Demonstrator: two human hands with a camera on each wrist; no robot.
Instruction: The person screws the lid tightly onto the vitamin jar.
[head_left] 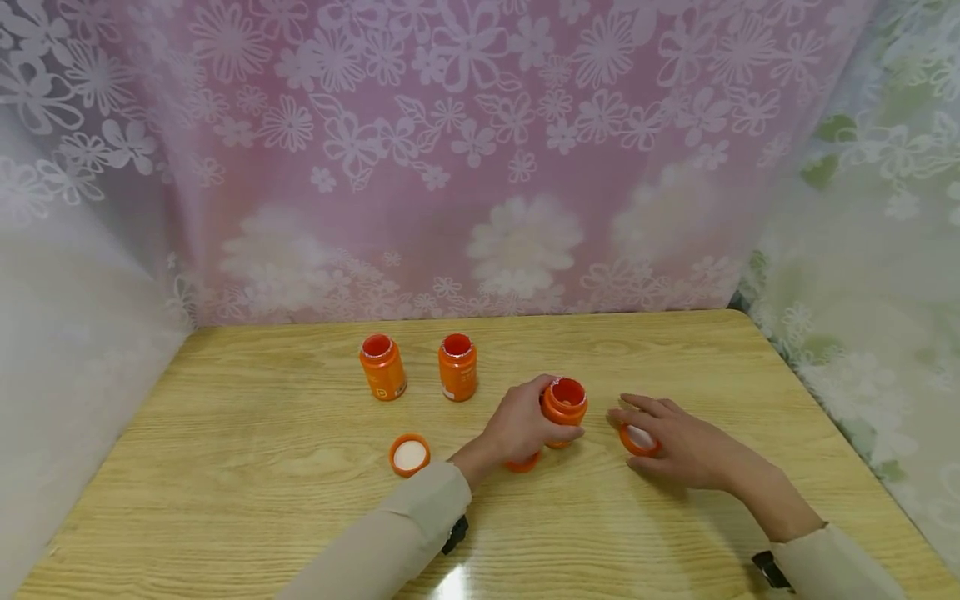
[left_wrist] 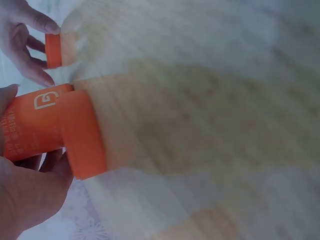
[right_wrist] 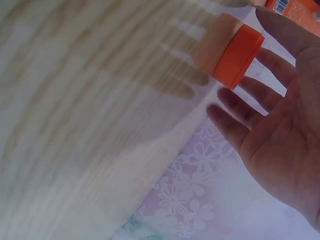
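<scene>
My left hand (head_left: 522, 421) grips an orange jar (head_left: 567, 407) around its side; the jar stands upright and uncapped, its red inside showing. An orange lid (head_left: 523, 464) lies on the table close to that jar, partly covered by my left hand and wrist. The right hand (head_left: 686, 446) is spread around another orange lid (head_left: 640, 440), which lies with its white inner face up. In the right wrist view the fingers stand loosely about this lid (right_wrist: 238, 56), and no firm hold on it shows.
Two more uncapped orange jars, the left one (head_left: 383, 371) and the one beside it (head_left: 458, 371), stand farther back on the wooden table (head_left: 262, 483). In front of them a third lid (head_left: 409, 455) lies white side up. A flowered pink curtain (head_left: 450, 167) hangs behind the table.
</scene>
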